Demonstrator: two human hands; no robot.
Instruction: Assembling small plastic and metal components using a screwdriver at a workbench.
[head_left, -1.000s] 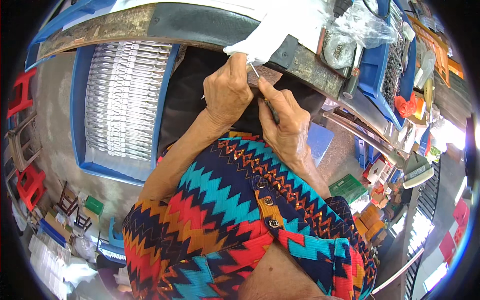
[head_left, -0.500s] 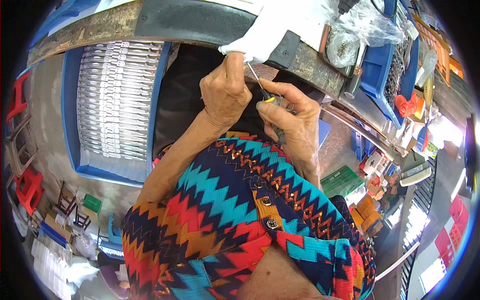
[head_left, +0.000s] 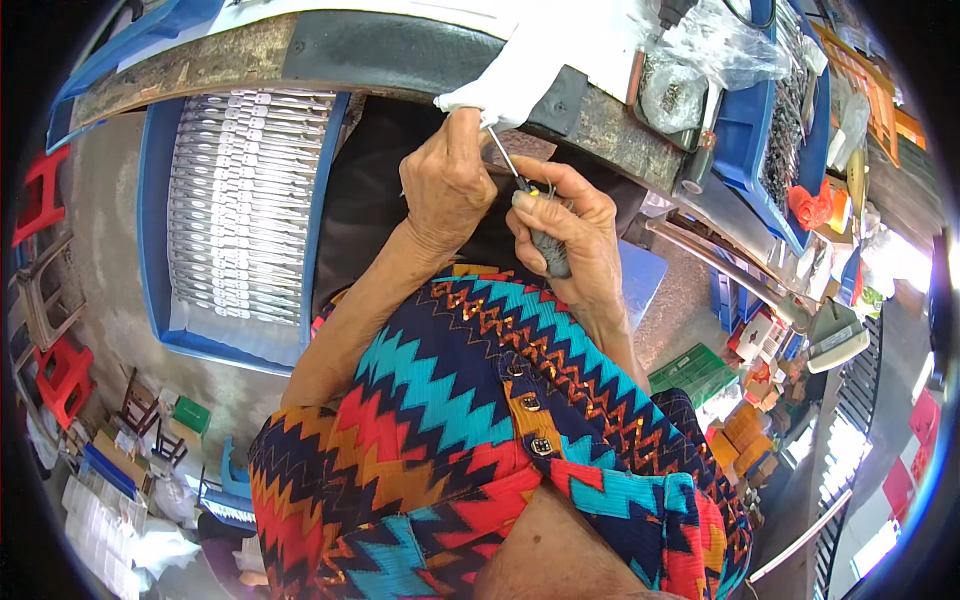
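My right hand (head_left: 570, 225) is closed round the handle of a screwdriver (head_left: 550, 252), grey and black with a bit of yellow. Its thin metal shaft points up and left, and the tip meets the fingers of my left hand (head_left: 445, 185). Those fingers are closed on the end of a white cloth (head_left: 510, 80), which is draped over the bench's near edge. Any small part inside the cloth or under the fingers is hidden.
On my left stands a blue tray (head_left: 155, 230) with rows of silver metal pieces (head_left: 240, 200). The worn bench (head_left: 625, 130) carries another screwdriver (head_left: 703, 160) and a plastic bag (head_left: 725, 55). A blue bin (head_left: 745, 140) of dark small parts is at the right.
The fingers of my right hand have shifted and curled further round the screwdriver handle, showing more of its grey end. My left hand stays nearly in place. The view has shifted slightly.
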